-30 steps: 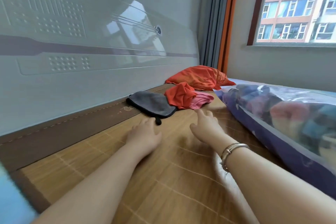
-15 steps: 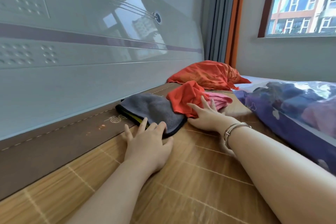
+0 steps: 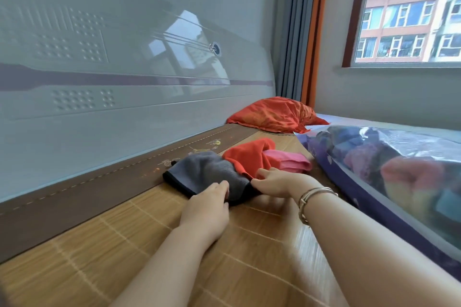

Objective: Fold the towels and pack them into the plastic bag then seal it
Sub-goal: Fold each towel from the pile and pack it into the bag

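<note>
Towels lie in a small heap on the bamboo mat [image 3: 154, 252] of the bed, close to the brown border strip [image 3: 74, 197] that runs along the glossy grey headboard [image 3: 124, 119]. The grey towel [image 3: 207, 169] is nearest, the red towel [image 3: 247, 159] overlaps its far edge, and the pink towel [image 3: 287, 162] pokes out from under the red one. The left hand [image 3: 207, 209] has its fingers curled over the near edge of the grey towel, its grip closed on the cloth. The right hand [image 3: 282, 182], with a metal bracelet [image 3: 311, 197] on its wrist, pinches the grey towel's corner just where the red towel meets it.

To the right, just beside the heap, lies the plastic bag [image 3: 389, 182], clear on top with a purple patterned side, already bulging with coloured cloth; whether its mouth is open cannot be told. It crowds the right forearm and takes up that side of the mat. Further back an orange pillow [image 3: 274, 114] rests against the headboard, near the grey and orange curtain [image 3: 304, 27]. A window [image 3: 409, 12] shows a pink building outside.
</note>
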